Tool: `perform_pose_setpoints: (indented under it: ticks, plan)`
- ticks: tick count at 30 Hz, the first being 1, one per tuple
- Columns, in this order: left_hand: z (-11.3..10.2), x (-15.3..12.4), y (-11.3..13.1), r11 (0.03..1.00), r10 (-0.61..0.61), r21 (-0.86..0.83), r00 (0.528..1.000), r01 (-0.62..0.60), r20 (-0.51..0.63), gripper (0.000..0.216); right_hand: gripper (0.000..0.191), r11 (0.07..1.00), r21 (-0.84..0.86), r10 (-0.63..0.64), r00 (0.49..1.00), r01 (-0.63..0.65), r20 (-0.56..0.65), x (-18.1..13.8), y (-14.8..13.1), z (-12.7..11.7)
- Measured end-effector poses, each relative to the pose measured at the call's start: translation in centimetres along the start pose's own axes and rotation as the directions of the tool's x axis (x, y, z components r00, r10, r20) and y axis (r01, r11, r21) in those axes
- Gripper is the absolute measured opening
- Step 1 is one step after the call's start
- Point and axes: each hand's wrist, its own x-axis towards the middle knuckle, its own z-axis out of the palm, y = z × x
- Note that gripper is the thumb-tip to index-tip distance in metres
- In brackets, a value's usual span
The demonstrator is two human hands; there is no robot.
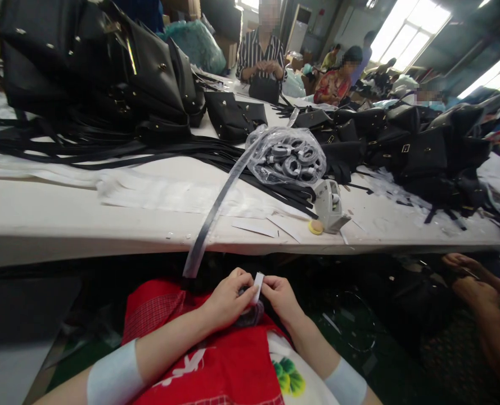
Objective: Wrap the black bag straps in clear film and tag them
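1. At the table's [43, 214] far-left corner I saw a heap of black bags [106, 67]. Loose black straps [106, 149] fanned out from it toward the middle.
2. A long grey band [216, 211] ran across the tabletop, drooped over the near edge and hung down toward the lap.
3. Below that near edge, over the red apron, the left hand [226, 298] was curled. Its thumb and forefinger were closed narrow on the left side of a small white strip [258, 286].
4. The strip stood nearly upright between the two hands, just beside the band's hanging end. Something dark lay under the hands, too hidden for me to name.
5. I judged the strip very light, thin and limp, like paper or tape backing. It would crease or slip under a loose pinch, so I'd take it by its edges near one end, with fingertips only.
6. The right hand [281, 298] pinched the strip's right edge, fingers close together and touching it.
7. On the table right of the band lay a clear sack of rolls [289, 156]. A grey dispenser [329, 205] stood near the near edge, with a yellow lump [316, 227] touching its base.
8. At the far right, under the table edge, were a co-worker's hands [464, 275], well apart from mine.
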Motion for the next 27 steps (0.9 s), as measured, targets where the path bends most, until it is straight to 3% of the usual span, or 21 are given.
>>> perform_pose_setpoints:
  ticks: [5, 11, 14, 19, 21, 23, 25, 27]
  plan:
    - [0.7, 0.5, -0.1, 0.993, -0.118, -0.010, 0.990, 0.119, 0.076, 0.029, 0.037, 0.998, -0.008, 0.057, 0.983, -0.056, 0.176, -0.1, -1.0, -1.8]
    - [1.1, 0.5, 0.5, 0.995, -0.030, 0.100, 0.999, 0.029, 0.016, 0.022, 0.028, 0.991, -0.122, 0.075, 0.972, -0.049, 0.222, -0.1, -2.4, -3.3]
    - [1.2, 0.2, 0.5, 0.995, -0.022, 0.099, 1.000, 0.021, 0.008, 0.015, 0.027, 0.992, -0.077, 0.115, 0.956, -0.097, 0.270, 0.2, -2.4, -3.4]
    - [1.0, -0.1, 0.6, 0.994, -0.043, 0.098, 0.999, 0.042, 0.004, 0.023, 0.024, 0.991, -0.071, 0.134, 0.936, -0.118, 0.324, 0.5, -2.0, -3.2]
    - [0.7, 0.0, 0.5, 0.992, -0.049, 0.122, 0.998, 0.043, 0.045, 0.024, 0.019, 0.986, -0.163, 0.064, 0.953, -0.015, 0.297, 0.1, -2.1, -2.9]
    - [0.2, 0.4, 0.2, 0.990, -0.116, 0.096, 0.981, 0.101, 0.158, 0.028, 0.012, 0.925, -0.342, -0.074, 0.961, 0.166, 0.266, -0.7, -2.5, -2.6]
    - [-0.4, 0.9, -0.2, 0.967, -0.218, -0.054, 0.920, 0.248, 0.325, 0.032, 0.021, 0.768, -0.525, -0.228, 0.923, 0.366, 0.310, -1.6, -3.1, -2.4]
    - [-0.9, 1.6, -0.7, 0.879, -0.234, -0.291, 0.873, 0.378, 0.429, 0.036, 0.036, 0.591, -0.626, -0.330, 0.861, 0.508, 0.387, -2.5, -3.5, -2.3]
